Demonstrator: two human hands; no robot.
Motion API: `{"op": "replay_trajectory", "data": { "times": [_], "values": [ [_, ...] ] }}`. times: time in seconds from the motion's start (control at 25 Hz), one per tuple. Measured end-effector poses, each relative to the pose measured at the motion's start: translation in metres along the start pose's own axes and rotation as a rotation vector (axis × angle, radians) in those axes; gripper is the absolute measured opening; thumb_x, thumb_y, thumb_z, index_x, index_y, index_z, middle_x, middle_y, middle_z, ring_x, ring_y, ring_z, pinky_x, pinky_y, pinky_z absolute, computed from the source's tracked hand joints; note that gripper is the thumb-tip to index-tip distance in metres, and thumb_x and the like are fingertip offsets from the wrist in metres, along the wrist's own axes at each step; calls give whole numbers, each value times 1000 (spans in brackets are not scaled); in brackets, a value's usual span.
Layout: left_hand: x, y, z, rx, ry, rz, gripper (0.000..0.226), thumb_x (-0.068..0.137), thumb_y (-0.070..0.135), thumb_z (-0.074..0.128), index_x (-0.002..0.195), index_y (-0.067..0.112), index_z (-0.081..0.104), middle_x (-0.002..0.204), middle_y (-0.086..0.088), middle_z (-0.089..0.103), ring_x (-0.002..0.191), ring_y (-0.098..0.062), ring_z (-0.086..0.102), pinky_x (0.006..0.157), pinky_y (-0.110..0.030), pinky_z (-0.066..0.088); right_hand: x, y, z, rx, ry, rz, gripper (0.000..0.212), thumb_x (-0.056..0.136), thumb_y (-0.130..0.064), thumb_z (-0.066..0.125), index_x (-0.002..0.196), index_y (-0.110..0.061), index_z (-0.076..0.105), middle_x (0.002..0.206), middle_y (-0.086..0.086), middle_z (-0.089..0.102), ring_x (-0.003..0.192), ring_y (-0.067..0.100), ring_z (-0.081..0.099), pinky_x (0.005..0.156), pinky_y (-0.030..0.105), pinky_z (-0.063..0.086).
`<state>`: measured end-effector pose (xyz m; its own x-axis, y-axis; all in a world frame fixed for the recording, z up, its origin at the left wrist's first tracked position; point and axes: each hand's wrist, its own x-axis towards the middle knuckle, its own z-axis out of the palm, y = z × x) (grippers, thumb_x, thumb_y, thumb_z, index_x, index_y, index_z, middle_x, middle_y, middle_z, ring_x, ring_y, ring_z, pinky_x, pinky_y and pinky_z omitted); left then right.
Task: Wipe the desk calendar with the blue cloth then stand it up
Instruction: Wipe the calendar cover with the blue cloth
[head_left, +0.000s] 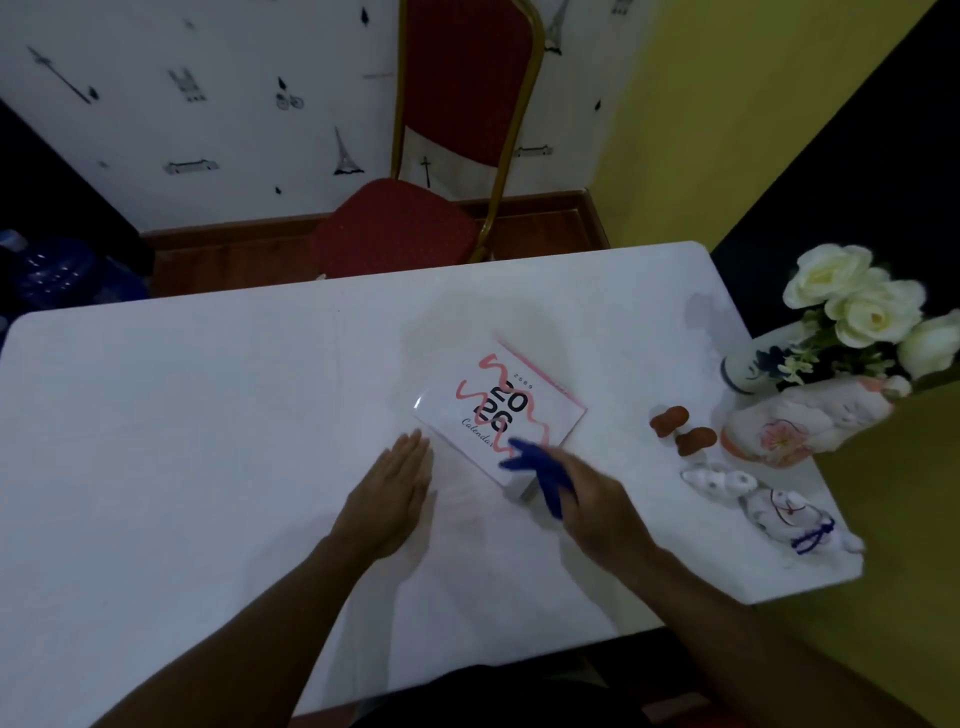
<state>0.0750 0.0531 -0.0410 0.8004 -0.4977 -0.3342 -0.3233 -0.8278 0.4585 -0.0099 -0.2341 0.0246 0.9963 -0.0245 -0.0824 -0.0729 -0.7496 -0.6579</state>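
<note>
We're mid-wipe: right hand (597, 499) bunches the blue cloth (540, 475) on the near corner of the desk calendar (498, 410), lying flat just ahead of it. Left hand (395, 499) flat, fingers together, on the table (208, 441) beside it. Standing it up is left.

We see a white table (208, 441) filling the middle of the frame; on it lies a white desk calendar (483, 410) with black numerals and a wavy salmon-pink line. The cloth (540, 473) is deep blue. At top centre stands a red chair (405, 223) with a gold frame; at right, cream-white flowers (857, 296). The wallpaper (208, 114) at upper left is white with small black motifs.
</note>
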Motion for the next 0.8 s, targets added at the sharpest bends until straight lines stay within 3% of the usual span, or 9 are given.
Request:
{"op": "replay_trajectory", "data": {
  "times": [0.08, 0.16, 0.24, 0.36, 0.52, 0.6, 0.68, 0.8],
  "values": [
    [18, -1, -5, 39, 8, -4, 62, 114, 36, 23, 169, 10, 11, 180, -7, 3, 169, -23, 3, 132, -29, -2, 41, -5, -12, 62, 78, 60, 43, 106, -9, 53, 148, -20, 54, 122, 8, 75, 92, 15, 66, 85, 27, 56],
    [36, -2, -7, 84, 17, -4, 67, 110, 41, 14, 169, 10, 6, 179, -8, -3, 169, -26, -2, 135, -35, 0, 84, -9, -16, 108, 131, 113, 47, 105, -8, 56, 151, -8, 48, 133, 13, 69, 116, 27, 68, 102, 40, 57],
    [51, -3, -6, 109, 37, -6, 71, 107, 44, 9, 170, 11, 1, 179, -9, -7, 168, -27, -5, 138, -41, 4, 122, -12, -11, 103, 149, 181, 51, 104, -7, 58, 153, -6, 43, 141, 15, 64, 127, 34, 63, 109, 45, 53],
    [68, -9, 5, 139, 55, -25, 70, 109, 46, 8, 169, 12, -2, 178, -8, -9, 168, -26, -6, 138, -45, 7, 167, -14, 8, 19, 162, 279, 56, 105, -16, 59, 157, -10, 38, 144, 15, 62, 128, 37, 63, 109, 47, 53],
    [71, -17, 27, 189, 144, -24, 66, 113, 44, 13, 170, 13, 4, 180, -5, -1, 169, -22, 0, 138, -45, 9, 190, -10, 45, -58, 164, 309, 50, 105, -26, 58, 152, -12, 46, 133, 14, 69, 115, 33, 69, 98, 44, 59],
    [72, -22, 36, 210, 186, -27, 66, 113, 46, 14, 171, 14, 7, 181, -3, 1, 169, -19, 1, 138, -40, 4, 191, -7, 65, -81, 134, 299, 53, 106, -30, 56, 154, -13, 43, 149, 12, 58, 133, 33, 59, 109, 46, 52],
    [75, -26, 41, 228, 211, -27, 67, 113, 46, 18, 171, 14, 8, 181, -4, 3, 169, -18, 1, 138, -38, 0, 189, -3, 81, -161, 68, 237, 60, 108, -29, 51, 161, -13, 31, 169, 10, 30, 154, 32, 31, 125, 49, 31],
    [76, -30, 47, 260, 242, -6, 68, 113, 44, 23, 171, 12, 8, 181, -6, 5, 170, -18, 1, 138, -39, 2, 189, 4, 94, -315, -32, 83, 61, 109, -24, 44, 165, -12, 21, 174, 8, 14, 161, 30, 12, 130, 52, 13]
  ]
}}
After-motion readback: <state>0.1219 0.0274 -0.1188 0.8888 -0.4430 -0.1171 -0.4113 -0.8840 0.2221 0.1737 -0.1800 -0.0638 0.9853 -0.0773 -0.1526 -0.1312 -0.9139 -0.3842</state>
